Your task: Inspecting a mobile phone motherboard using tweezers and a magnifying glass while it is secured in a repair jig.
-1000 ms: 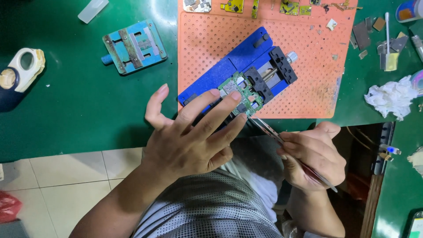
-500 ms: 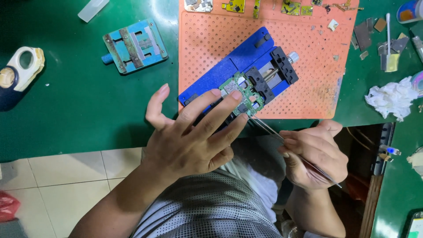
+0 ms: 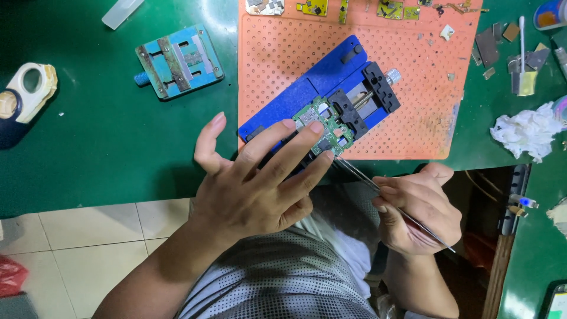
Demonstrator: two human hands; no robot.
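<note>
Unmoved hands (image 3: 260, 177): left splayed, right pinching tweezers (image 3: 390, 198)

blue holder (image 3: 322, 88), orange perforated mat (image 3: 413, 82)

The left hand (image 3: 260, 177) is covering the near end of the blue board holder (image 3: 322, 97), its fingers hiding part of the green circuit board (image 3: 325, 124). Beside that holder, the tweezers' (image 3: 366, 180) middle is disappearing inside the right hand (image 3: 419, 215). Whether their tips are touching the board is too fine to tell.
</note>
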